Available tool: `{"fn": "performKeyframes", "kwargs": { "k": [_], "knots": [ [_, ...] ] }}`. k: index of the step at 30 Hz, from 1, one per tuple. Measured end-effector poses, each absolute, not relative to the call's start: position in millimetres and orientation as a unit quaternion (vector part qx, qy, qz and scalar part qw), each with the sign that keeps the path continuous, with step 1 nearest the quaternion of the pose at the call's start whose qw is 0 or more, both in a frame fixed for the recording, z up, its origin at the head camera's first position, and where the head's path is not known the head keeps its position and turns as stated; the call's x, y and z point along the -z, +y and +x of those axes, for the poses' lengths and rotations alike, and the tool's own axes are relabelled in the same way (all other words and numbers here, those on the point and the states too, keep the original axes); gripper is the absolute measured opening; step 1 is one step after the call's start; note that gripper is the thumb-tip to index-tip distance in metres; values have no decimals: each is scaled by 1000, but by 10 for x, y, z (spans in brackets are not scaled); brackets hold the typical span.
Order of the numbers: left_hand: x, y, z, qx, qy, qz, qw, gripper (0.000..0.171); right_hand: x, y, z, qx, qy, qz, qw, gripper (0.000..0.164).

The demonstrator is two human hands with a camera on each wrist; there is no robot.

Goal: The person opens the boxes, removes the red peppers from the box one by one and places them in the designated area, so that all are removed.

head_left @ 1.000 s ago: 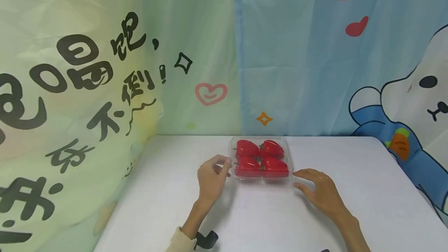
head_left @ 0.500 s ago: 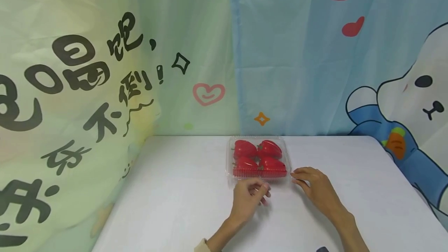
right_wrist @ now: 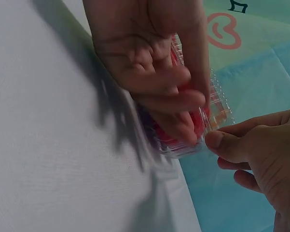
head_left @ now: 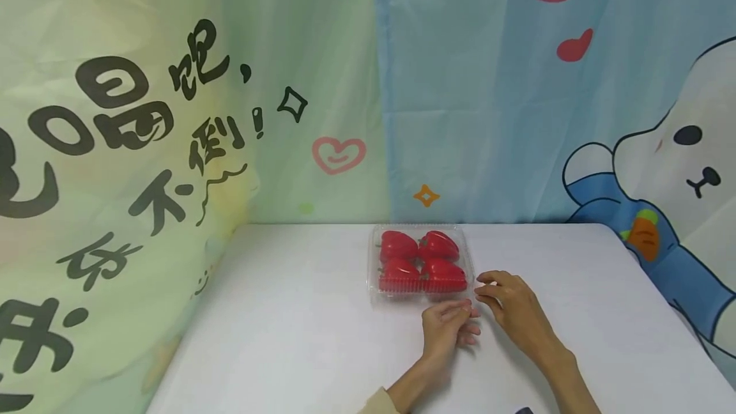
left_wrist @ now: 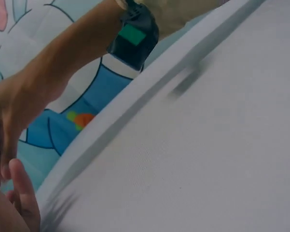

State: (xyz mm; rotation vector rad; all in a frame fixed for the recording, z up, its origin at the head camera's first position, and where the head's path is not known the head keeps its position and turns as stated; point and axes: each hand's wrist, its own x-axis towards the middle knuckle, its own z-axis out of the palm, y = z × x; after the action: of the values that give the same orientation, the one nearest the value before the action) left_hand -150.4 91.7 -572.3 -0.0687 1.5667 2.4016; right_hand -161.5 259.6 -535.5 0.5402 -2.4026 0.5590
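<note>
A clear plastic clamshell box (head_left: 372, 260) with red bell peppers (head_left: 439, 273) inside lies on the table, its lid down. At its front right corner, my right hand (head_left: 520, 312) pinches the clear rim between thumb and forefinger; the right wrist view has this hand (right_wrist: 265, 154) at the lower right. My left hand (head_left: 445, 331) is just in front of that same corner, close to the right fingertips, its fingers loosely bent. Seen from the right wrist, the left hand (right_wrist: 149, 63) covers part of the box. Nothing clear shows within its fingers.
A white-covered table (head_left: 287, 312) carries the box near its back edge. A printed curtain (head_left: 333, 82) hangs behind and along the left side. At the front edge, a small dark object (head_left: 524, 411) is partly in view.
My left hand has left the box's left side and passed rightward along its front to the right corner. My right fingertips have drawn together beside the box, which stays in place.
</note>
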Motion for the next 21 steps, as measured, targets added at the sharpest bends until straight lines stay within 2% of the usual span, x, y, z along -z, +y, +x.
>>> {"fn": "performKeyframes", "kwargs": {
  "k": [10, 21],
  "knots": [
    [5785, 1127, -1591, -850, 526, -13, 31, 21, 5367, 2577, -1599, -188, -902, 213, 326, 32],
    [5787, 1212, -1578, -846, 532, -27, -11, 13, 5400, 2549, -1594, -200, -900, 205, 328, 39]
  ]
}}
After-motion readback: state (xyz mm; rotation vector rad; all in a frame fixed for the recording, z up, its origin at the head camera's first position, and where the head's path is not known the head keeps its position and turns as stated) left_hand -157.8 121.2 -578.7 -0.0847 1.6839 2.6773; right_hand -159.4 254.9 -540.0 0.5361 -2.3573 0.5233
